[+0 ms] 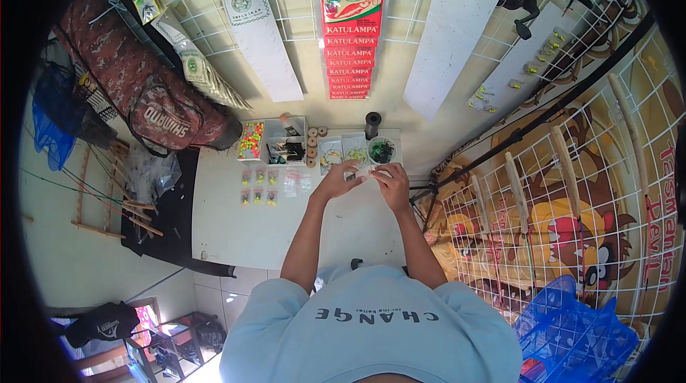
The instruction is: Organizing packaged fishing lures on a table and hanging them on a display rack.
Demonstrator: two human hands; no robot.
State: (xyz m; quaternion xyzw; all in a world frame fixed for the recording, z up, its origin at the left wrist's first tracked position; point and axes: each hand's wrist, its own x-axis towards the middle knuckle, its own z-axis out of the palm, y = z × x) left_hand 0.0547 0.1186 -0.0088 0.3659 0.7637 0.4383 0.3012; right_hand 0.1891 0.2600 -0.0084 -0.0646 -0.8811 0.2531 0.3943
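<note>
My left hand [341, 181] and my right hand [392, 185] meet over the far part of a white table [257, 236]. Fingers of both are bent and pinched close together around something small and pale, too small to make out. Just beyond them stands a round tub [371, 141] of dark green pieces. Beside it are clear trays [354, 141] of small yellow-green items, partly hidden by my left hand. Left of my hands lie several flat clear bags [297, 184]. Farther left, small packets [258, 188] with yellow and dark contents form two rows.
A white divided box [287, 163] holds bright beads [251, 140] and black pieces. Wooden spools [312, 143] and a black cylinder [373, 123] stand by the wall. Red packets [350, 40] hang on the wire grid. A camouflage bag [153, 97] leans left; a black tripod [427, 190] stands right.
</note>
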